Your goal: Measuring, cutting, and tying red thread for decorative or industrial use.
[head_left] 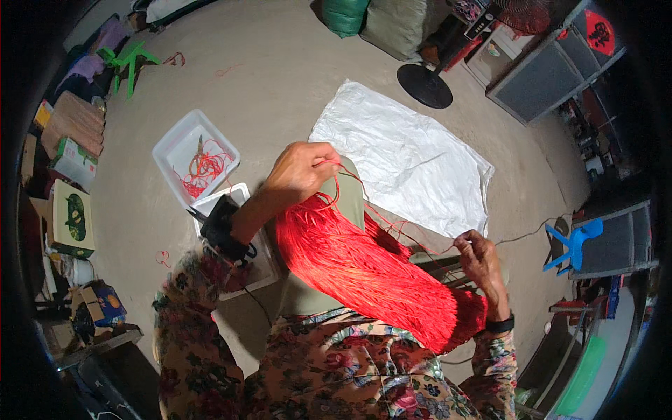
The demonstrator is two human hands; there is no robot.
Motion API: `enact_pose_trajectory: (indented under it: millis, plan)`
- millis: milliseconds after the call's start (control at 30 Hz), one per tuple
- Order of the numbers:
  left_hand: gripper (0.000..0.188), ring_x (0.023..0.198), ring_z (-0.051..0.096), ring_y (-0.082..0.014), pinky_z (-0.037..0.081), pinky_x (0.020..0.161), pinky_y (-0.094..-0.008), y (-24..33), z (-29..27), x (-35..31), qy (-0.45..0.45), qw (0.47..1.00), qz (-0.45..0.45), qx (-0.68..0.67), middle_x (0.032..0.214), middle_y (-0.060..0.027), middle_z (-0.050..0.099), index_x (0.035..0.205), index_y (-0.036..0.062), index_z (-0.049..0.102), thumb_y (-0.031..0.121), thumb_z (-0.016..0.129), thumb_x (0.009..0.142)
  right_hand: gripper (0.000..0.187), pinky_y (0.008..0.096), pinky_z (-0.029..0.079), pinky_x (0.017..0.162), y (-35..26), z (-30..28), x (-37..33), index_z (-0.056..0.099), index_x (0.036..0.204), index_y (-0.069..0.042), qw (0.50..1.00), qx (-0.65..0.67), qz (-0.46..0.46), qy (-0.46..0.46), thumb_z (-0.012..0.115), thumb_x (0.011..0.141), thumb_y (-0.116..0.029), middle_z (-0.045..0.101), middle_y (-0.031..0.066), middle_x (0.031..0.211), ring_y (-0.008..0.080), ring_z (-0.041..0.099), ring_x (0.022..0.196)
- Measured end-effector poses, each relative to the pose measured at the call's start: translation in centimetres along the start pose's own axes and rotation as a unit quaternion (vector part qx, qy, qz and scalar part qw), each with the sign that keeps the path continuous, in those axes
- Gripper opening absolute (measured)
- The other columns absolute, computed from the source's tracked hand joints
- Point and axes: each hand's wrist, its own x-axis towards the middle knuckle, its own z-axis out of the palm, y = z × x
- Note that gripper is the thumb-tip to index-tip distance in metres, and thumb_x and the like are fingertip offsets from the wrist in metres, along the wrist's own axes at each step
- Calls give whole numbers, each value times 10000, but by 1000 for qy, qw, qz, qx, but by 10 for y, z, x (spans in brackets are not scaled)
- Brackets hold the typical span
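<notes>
A thick bundle of red threads (378, 280) lies across my lap, its cut ends fanned out at the right. Above the bundle's left end, my left hand (301, 170) pinches a thin red cord (381, 211), which forms a loop under the fingers. That cord runs slack down to the right, where my right hand (479, 257) holds its other stretch between thumb and fingers. Both hands are raised off the bundle and wide apart. A dark band is on each wrist, and the left one looks bulky.
A white sheet (413, 157) lies on the floor ahead. At the left, a white plastic tub (162, 148) holds scissors (199, 147) and tangled red cord scraps, beside a second pale tray (262, 269). Farther off stand a fan base (425, 86), a green stool (131, 59) and a blue chair (577, 241).
</notes>
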Motion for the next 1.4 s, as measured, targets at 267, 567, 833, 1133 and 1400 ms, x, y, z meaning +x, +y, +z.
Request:
enact_pose_trajectory:
  millis: [267, 567, 833, 1133, 1400]
  plan:
    - [277, 628, 490, -83, 438, 616, -237, -16, 0, -87, 221, 975, -31, -5, 762, -19, 588, 1135, 3, 621, 104, 546, 887, 241, 236, 367, 555, -44, 58, -6, 587, 1172, -23, 981, 186, 9, -63, 471, 961, -40, 477, -16, 687, 81, 382, 608]
    - [198, 747, 555, -140, 450, 728, -267, -12, 10, -122, 194, 968, -5, -157, 828, -65, 612, 991, -22, 663, 109, 533, 921, 180, 259, 460, 737, -42, 79, 16, 597, 1043, 25, 972, 223, -59, -43, 455, 936, 3, 616, 64, 815, 131, 560, 769]
    - [315, 756, 552, -140, 448, 687, -256, 10, -20, -33, 91, 986, 128, -63, 877, -43, 597, 1139, 4, 622, 236, 494, 967, 218, 223, 435, 682, -46, 50, 39, 598, 1075, 9, 954, 291, 16, -64, 421, 965, -58, 602, 18, 849, 86, 538, 780]
    - [472, 725, 504, -86, 437, 602, -243, 39, -87, 113, 127, 981, 85, 117, 989, -10, 614, 1277, 92, 566, 333, 627, 876, 269, 249, 459, 684, -14, 16, 74, 619, 1122, 12, 957, 290, 7, 25, 532, 940, -166, 661, 52, 896, 112, 592, 802]
    - [594, 880, 553, -175, 474, 736, -320, 27, -171, 200, 201, 964, 27, 169, 1141, -120, 586, 1385, 105, 459, 279, 656, 852, 305, 242, 473, 665, 11, 11, 80, 616, 1164, 15, 959, 276, 48, 49, 548, 932, -170, 676, 63, 910, 110, 600, 785]
